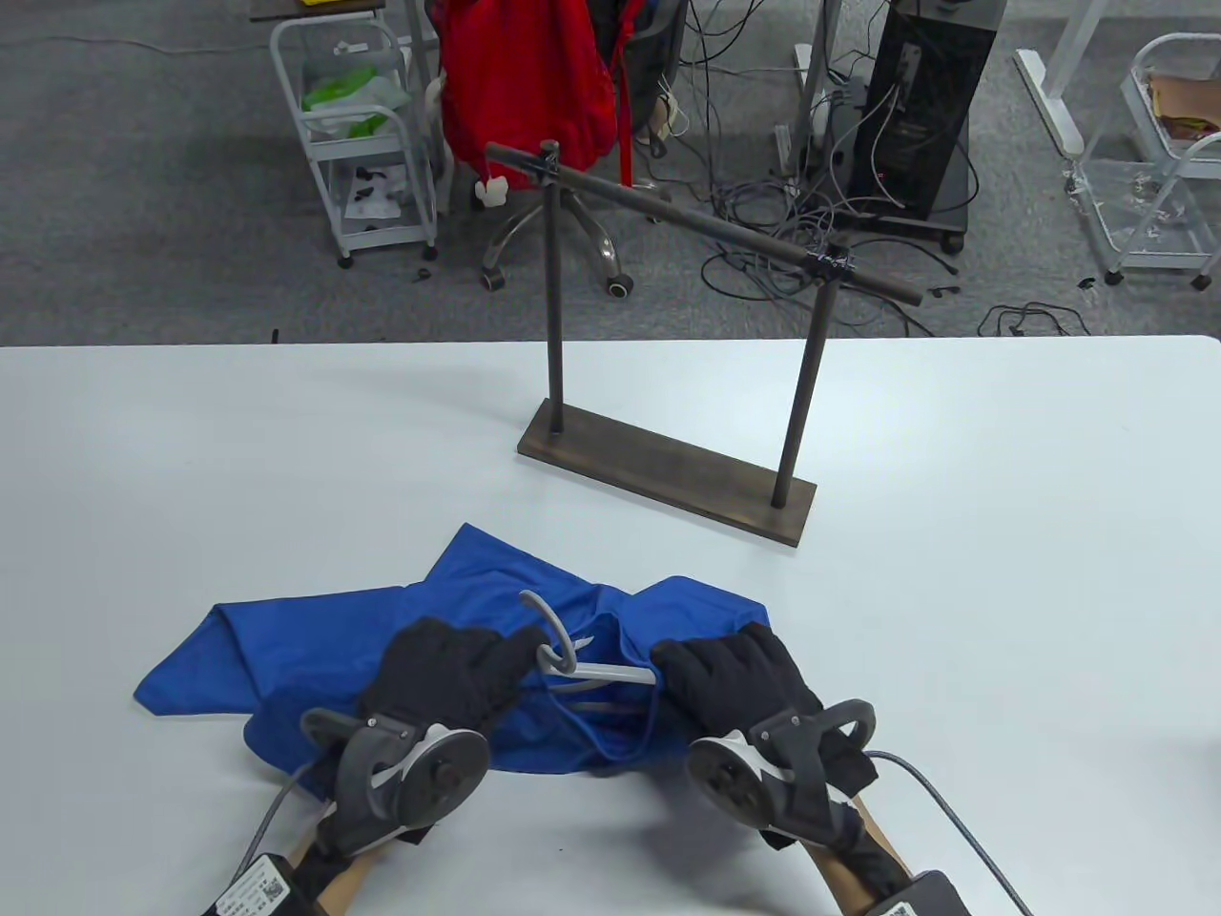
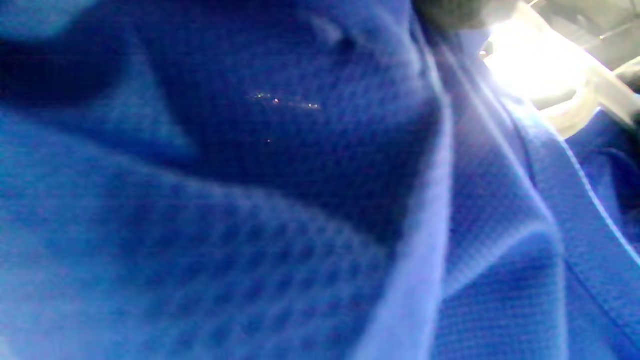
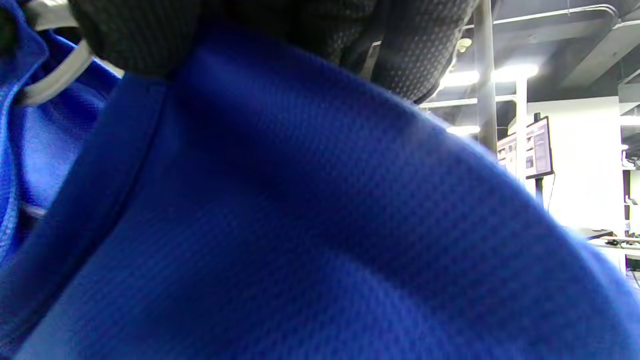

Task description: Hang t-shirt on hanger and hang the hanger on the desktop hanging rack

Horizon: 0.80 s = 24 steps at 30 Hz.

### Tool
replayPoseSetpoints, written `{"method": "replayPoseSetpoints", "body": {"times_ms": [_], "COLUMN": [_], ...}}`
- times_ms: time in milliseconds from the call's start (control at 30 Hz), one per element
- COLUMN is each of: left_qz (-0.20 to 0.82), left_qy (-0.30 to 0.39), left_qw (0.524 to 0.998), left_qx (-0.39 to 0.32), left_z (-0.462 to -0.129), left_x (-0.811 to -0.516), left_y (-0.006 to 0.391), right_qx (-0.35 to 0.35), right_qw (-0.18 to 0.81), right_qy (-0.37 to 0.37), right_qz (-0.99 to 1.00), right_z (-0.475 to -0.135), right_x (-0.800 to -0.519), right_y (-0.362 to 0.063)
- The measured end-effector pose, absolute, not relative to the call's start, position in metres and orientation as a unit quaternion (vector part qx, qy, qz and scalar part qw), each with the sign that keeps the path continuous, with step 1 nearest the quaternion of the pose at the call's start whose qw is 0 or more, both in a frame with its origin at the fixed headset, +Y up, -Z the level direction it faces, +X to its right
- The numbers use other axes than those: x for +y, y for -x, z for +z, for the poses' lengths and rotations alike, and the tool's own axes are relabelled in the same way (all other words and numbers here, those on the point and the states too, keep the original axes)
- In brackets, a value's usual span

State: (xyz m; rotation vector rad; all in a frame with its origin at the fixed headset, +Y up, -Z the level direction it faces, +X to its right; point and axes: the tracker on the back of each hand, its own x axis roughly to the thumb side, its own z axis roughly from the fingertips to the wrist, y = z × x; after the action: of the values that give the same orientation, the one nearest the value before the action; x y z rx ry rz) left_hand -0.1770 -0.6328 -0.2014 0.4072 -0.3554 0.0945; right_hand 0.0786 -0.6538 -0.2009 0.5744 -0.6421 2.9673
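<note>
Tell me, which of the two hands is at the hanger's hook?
The left hand: its fingertips meet the hanger at the hook's base, while the right hand holds further along its arm.

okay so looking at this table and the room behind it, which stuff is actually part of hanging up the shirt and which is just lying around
Part of the job:
- blue t-shirt, crumpled on the table
- white hanger, partly inside the shirt
- hanging rack, bar bare
- left hand and right hand, both at the hanger

Just lying around, on the floor behind:
- red jacket on a chair
- white cart
- black computer tower
- cables
</note>
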Motion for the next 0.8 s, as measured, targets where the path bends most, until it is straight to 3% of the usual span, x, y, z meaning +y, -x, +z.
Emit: {"method": "replayPoseSetpoints", "body": {"times_ms": [400,800], "left_qz": [0.108,0.115], "left_qy": [-0.144,-0.092], "left_qw": [0.972,0.982], "left_qx": [-0.154,-0.119], "left_z": [-0.218,-0.242], "left_x": [-0.636,-0.641], "left_y": [0.194,0.228], "right_qx": [-0.264,-0.246], "right_qw": [0.070,0.092], "right_qy": [-0.169,-0.148], "right_qz": [0.947,0.953], "right_z": [-0.202,-0.210], "right_x": [-0.645,-0.646], "right_y": [-0.093,-0.107]}}
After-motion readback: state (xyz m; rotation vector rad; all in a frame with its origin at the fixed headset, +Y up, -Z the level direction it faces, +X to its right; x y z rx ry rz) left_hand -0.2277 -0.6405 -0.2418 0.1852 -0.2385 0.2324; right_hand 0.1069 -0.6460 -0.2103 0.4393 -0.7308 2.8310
